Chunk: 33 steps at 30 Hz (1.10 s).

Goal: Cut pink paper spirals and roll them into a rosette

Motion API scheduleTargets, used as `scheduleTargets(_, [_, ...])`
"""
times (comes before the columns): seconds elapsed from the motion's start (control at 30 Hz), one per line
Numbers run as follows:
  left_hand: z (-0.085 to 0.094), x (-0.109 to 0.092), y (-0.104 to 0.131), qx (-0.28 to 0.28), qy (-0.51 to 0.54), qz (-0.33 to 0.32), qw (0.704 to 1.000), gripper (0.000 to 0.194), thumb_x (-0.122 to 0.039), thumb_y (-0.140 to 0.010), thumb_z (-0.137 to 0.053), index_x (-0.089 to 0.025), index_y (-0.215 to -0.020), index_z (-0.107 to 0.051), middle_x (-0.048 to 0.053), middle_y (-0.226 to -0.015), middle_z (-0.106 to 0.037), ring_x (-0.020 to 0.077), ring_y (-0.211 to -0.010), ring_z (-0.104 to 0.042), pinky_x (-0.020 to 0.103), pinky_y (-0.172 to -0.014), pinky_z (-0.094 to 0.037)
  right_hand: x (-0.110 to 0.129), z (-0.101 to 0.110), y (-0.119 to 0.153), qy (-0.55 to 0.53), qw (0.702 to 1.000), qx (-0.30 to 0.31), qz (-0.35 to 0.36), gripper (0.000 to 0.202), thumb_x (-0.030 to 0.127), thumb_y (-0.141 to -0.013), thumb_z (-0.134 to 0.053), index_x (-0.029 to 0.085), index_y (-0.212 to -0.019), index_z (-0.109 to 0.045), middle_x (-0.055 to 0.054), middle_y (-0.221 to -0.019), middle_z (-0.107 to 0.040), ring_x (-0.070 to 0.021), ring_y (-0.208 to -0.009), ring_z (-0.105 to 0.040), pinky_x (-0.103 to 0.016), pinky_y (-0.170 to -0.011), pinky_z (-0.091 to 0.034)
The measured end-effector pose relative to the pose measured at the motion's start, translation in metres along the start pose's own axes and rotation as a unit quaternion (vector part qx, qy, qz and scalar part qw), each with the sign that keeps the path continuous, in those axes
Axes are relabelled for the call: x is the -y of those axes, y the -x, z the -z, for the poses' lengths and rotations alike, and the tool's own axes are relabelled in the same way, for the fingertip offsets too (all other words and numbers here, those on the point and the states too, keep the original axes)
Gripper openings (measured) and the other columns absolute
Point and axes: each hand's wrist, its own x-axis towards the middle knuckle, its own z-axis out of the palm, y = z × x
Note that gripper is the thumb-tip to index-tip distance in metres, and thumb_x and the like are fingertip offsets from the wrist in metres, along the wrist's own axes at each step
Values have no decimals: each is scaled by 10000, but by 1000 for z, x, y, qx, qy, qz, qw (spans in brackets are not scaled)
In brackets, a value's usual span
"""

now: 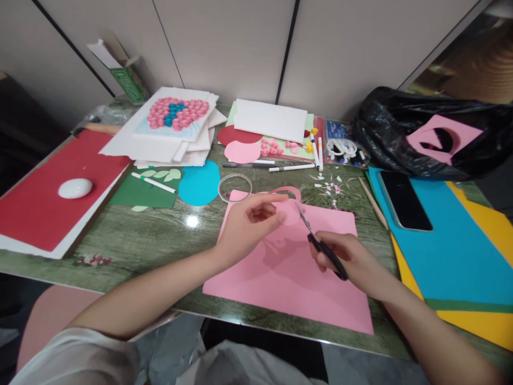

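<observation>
The pink sheet (pixel 288 289) lies beneath both hands. Above it, the right hand (pixel 350 259) grasps the black-handled scissors (pixel 315 239), blades pointing to eleven o'clock from its grip. The left hand (pixel 248 223) pinches the round pink piece (pixel 290 215), extending toward three o'clock; a curled pink strip (pixel 295 191) arcs at one o'clock.

A white egg-shaped object (pixel 75 188) lay on the red sheet (pixel 36 203) at the left of the table (pixel 132 246). Behind stood a green box (pixel 129 84), its flaps open, near a stack of white sheets (pixel 130 140) topped by a picture of pink and blue paper coils (pixel 176 113). At the right, a dark-screened phone (pixel 405 200) rested on a blue sheet (pixel 460 251), with yellow paper (pixel 481 327) showing beneath. A black plastic bag (pixel 374 139) sat behind the phone, and a pink chair (pixel 52 315) showed at lower left.
</observation>
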Motion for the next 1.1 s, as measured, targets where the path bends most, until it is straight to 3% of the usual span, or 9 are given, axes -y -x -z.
scheduleTargets(0.6, [-1,-3,-1,12,-16,-5,1000,254,-227,-778,-655,-223,-1028,-699,11,-757,-595,96,-678,-538,217,-616,-482,2,1,1,15,1000,13,-6,347,489,-867,-528,192,-692,-487,11,-620,-545,-117,-572,-461,-242,-532,-365])
scheduleTargets(0.97, [1,-3,-2,25,-19,-14,999,249,-195,-791,-634,-235,-1025,-706,12,-772,-606,87,-679,-520,201,-604,-456,7,9,3,39,999,18,-16,214,187,-855,-489,191,-641,-471,32,-592,-514,-96,-554,-437,-225,-524,-340])
scheduleTargets(1.1, [1,-4,-3,35,-13,-16,999,252,-164,-793,-610,-247,-1007,-714,33,-885,-653,92,-705,-524,201,-609,-467,12,12,4,54,998,25,-26,210,168,-831,-472,195,-623,-456,37,-579,-489,-99,-549,-428,-230,-522,-322])
